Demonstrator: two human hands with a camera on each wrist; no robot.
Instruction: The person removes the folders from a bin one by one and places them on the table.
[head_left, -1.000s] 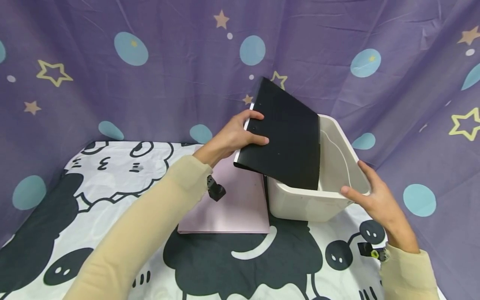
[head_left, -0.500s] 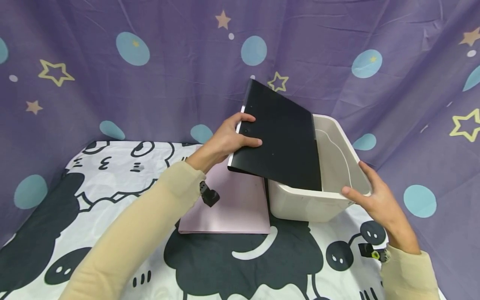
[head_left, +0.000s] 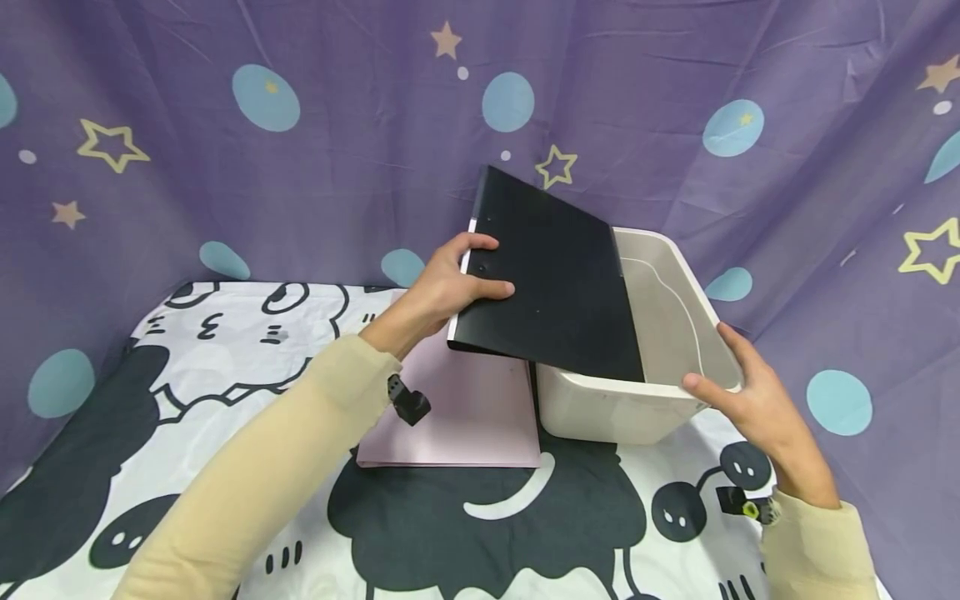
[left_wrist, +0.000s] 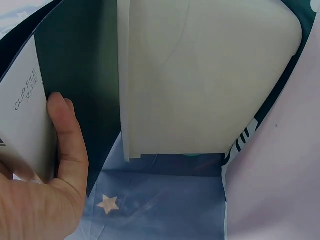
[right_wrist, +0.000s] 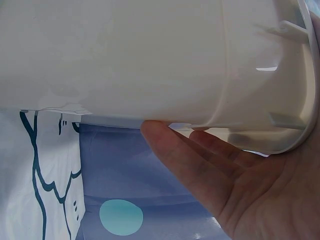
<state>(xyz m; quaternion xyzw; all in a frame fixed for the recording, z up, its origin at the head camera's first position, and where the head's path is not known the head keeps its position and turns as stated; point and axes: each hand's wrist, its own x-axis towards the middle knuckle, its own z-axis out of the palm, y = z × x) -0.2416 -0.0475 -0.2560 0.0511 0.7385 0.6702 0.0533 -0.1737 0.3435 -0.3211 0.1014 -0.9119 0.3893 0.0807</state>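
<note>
My left hand (head_left: 442,287) grips a black clip file (head_left: 555,292) by its spine edge, thumb on the cover facing me. The file hangs tilted over the left side of a white plastic bin (head_left: 607,412), its right end overlapping the bin's opening. In the left wrist view, the white spine label (left_wrist: 25,95) reads "CLIP FILE" beside my fingers. My right hand (head_left: 765,408) holds the bin's front right corner, thumb at the front rim and fingers along the right side. The right wrist view shows this hand (right_wrist: 215,185) against the bin's outer wall (right_wrist: 125,60).
A pink folder (head_left: 465,417) lies flat left of the bin, partly under the raised file and left arm. The surface has a black-and-white cartoon cloth (head_left: 420,525). Behind it hangs a purple curtain (head_left: 360,167). A thin white line (head_left: 678,300) runs along the bin's inside.
My left hand has moved left and slightly down with the black clip file, which now leans lower and uncovers more of the bin's inside. My right hand has stayed at the corner.
</note>
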